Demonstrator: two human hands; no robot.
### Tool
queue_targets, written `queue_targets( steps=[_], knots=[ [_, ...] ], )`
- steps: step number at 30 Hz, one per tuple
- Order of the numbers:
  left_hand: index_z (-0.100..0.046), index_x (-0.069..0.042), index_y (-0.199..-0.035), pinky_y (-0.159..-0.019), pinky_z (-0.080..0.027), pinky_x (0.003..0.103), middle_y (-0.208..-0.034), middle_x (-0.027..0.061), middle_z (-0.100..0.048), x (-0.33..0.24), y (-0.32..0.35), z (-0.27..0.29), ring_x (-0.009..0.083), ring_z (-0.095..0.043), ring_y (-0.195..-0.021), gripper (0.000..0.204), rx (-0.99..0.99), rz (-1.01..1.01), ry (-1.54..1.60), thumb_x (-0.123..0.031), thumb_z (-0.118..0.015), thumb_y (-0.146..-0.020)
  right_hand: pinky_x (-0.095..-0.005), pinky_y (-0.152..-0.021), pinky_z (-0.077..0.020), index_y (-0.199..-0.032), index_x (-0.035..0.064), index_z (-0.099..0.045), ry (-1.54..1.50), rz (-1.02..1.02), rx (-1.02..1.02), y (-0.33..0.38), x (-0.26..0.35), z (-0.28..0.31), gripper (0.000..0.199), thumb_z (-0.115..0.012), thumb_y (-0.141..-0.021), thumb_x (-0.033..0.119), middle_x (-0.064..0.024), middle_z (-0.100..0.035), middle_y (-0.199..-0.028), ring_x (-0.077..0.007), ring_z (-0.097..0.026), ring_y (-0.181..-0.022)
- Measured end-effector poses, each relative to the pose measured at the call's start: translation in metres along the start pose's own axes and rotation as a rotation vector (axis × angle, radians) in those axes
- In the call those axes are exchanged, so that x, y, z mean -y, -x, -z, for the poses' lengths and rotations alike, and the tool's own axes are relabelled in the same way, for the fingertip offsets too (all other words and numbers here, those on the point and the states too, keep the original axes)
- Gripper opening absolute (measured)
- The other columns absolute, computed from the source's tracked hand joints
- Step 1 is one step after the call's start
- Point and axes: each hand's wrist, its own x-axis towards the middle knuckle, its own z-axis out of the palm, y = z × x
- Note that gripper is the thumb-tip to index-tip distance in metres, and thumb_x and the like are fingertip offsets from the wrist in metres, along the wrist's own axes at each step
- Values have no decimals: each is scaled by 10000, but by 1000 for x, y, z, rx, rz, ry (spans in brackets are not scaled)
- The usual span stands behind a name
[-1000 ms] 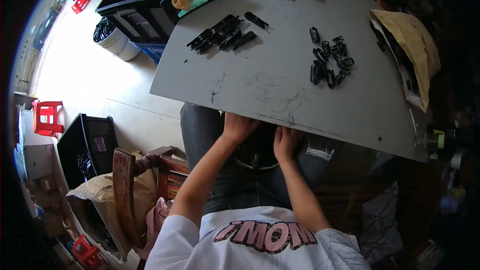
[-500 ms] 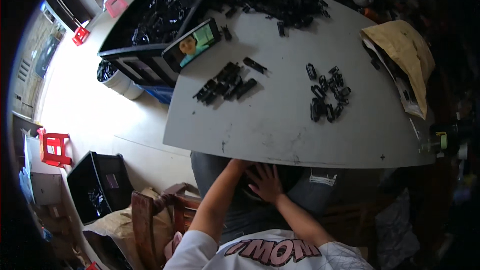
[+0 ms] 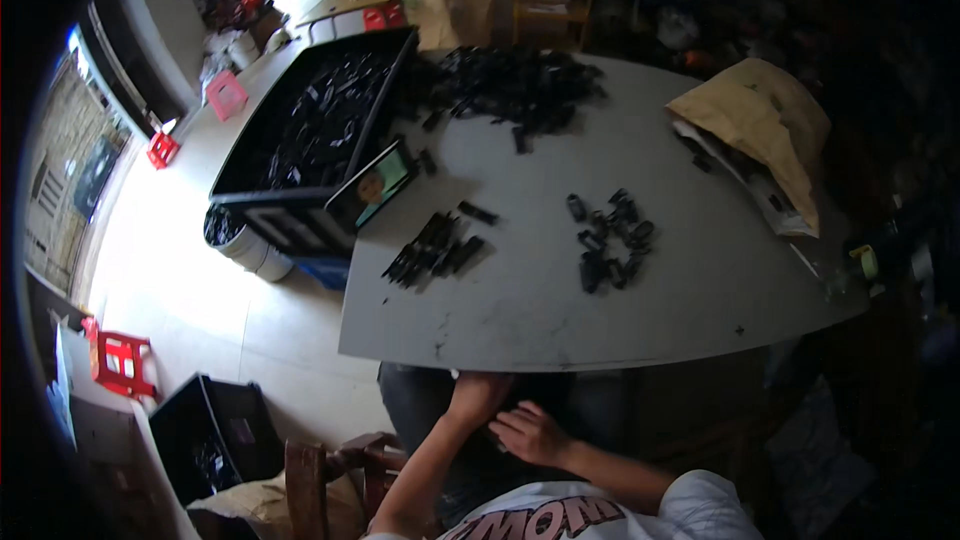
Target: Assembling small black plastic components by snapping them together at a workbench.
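Both my hands are over my lap, just below the front edge of the grey table (image 3: 690, 325). My left hand (image 3: 478, 398) reaches to the table edge, and its fingers are mostly hidden. A tiny white bit (image 3: 455, 373) shows beside it. Close by on its right, my right hand (image 3: 532, 434) has curled fingers; whatever they hold, if anything, is hidden. On the table above lie a small pile of black plastic clip-like parts (image 3: 432, 250) on the left, and a cluster of black oblong parts (image 3: 612, 240) on the right. One single black part (image 3: 478, 212) lies apart.
A phone (image 3: 372, 186) leans by a large black crate (image 3: 290, 198) of black parts. A heap of black parts (image 3: 520, 85) covers the far table. An open paper sack (image 3: 755, 120) lies at right. A black bin (image 3: 255, 430) and wooden chair (image 3: 305, 485) stand left.
The view has tilted upward, so the table sits lower in it. My right hand's spread fingers have curled in. More of my left hand shows below the table edge.
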Motion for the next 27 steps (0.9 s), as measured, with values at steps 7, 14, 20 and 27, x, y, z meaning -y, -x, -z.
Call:
queue_targets(
  steps=[7,14,20,27],
  knots=[
    [-651,-93,-788,-517,-479,362,-685,67,-605,-87,-48,46,250,-594,-581,70,-125,-403,-3,-140,-655,-737,-353,-597,-472,-980,39,-644,-116,-143,-321,-17,-32,139,204,-615,-780,63,-98,-613,-733,-260,-608,-653],
    [-629,2,-846,-585,-452,270,-737,83,-639,-59,-231,28,133,-577,-641,280,-477,-42,546,-185,-450,-951,-342,-675,-492,-921,5,-649,-49,-339,-608,-43,-126,233,129,-574,-820,33,-106,-649,-793,-246,-638,-732],
    [-617,7,-893,-567,-386,241,-655,12,-533,-32,-274,8,80,-469,-612,336,-501,202,656,-234,-401,-982,-370,-723,-490,-950,22,-638,119,-352,-563,-115,-275,280,156,-553,-866,124,-110,-650,-863,-293,-615,-810],
    [-641,-2,-916,-570,-434,262,-632,31,-567,-44,-271,13,86,-520,-598,297,-308,308,551,-196,-420,-964,-426,-919,-420,-1089,107,-635,361,-332,-502,-283,-488,261,251,-545,-890,229,-118,-571,-1166,-297,-506,-1109]
  ],
)
